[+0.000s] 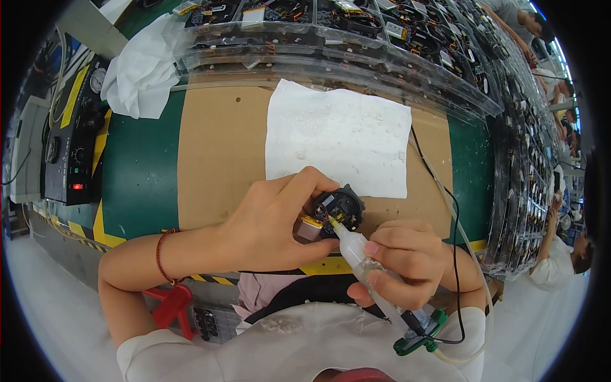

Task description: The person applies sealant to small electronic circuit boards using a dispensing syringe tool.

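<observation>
Between its thumb and fingers, my left hand (pixel 273 219) grips a round black plastic housing (pixel 344 205) with small electronic parts and wires inside. A small silver battery pack with a yellow edge (pixel 309 228) sits at the housing's near left side, by my left palm. My right hand (pixel 404 261) is wrapped round a translucent dispensing syringe (pixel 354 247), tilted with its tip at the housing's inside. Whether the tip touches a part I cannot tell. A green adapter (pixel 423 331) caps the syringe's rear end, joined to a clear hose and a black cable.
White paper (pixel 337 137) with small clear blobs lies on brown cardboard (pixel 219 140). Stacked clear trays (pixel 318 44) of parts line the back and right. At left are a black dispenser controller (pixel 73 140) and crumpled white cloth (pixel 143 67). The hose (pixel 471 248) runs along the right.
</observation>
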The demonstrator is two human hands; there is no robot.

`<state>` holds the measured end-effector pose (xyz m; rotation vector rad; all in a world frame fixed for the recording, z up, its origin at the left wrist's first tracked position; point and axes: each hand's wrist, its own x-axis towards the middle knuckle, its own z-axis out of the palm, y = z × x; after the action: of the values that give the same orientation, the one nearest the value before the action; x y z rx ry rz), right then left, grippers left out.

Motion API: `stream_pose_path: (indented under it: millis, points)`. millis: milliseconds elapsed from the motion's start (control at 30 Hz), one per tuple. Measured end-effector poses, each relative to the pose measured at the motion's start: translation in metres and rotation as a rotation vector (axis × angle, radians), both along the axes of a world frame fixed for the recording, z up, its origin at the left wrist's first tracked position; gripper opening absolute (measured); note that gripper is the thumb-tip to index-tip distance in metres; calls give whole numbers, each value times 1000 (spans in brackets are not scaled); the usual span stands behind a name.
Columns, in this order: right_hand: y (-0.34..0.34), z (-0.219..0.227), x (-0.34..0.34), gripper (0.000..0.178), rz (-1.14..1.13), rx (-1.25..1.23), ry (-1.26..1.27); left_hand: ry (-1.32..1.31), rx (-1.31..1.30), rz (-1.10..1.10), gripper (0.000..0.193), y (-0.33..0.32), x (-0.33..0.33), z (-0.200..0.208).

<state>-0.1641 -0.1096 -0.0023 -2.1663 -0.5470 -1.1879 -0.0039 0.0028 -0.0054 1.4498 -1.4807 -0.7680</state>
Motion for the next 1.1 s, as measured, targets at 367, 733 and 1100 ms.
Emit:
stream_pose_path:
  millis: [367, 733, 1100]
  points:
    - [0, 1, -1, 26, 9, -5, 15, -11, 20, -11, 47, 1, 1, 1]
    - [-1, 1, -1, 25, 12, 20, 11, -17, 13, -18, 48, 0, 1, 2]
    - [-4, 4, -4, 30, -10, 101, 56, 15, 34, -35, 49, 0, 2, 4]
